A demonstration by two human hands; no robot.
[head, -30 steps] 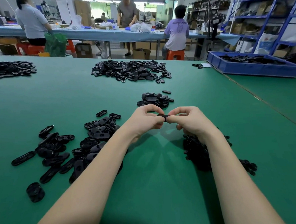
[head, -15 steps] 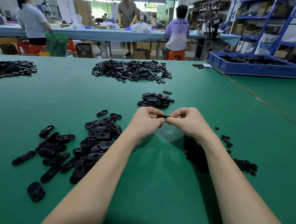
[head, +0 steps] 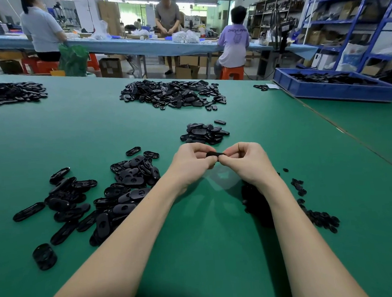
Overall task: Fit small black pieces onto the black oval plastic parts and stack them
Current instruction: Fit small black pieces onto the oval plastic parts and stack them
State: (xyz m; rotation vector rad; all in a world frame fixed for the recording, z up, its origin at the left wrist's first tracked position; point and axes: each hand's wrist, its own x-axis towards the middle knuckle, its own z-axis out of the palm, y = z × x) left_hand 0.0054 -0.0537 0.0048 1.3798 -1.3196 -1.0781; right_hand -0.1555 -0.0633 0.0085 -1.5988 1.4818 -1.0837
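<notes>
pinching black oval part (head: 214, 154), left hand (head: 191, 165), right hand (head: 247, 162)

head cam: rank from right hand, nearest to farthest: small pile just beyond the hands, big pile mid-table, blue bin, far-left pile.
From the right hand:
1. Small pile, just beyond the hands, slightly left.
2. Big pile, farther up the table, to the left.
3. Blue bin, far right table edge.
4. Far-left pile, at the table's far left corner.
</notes>
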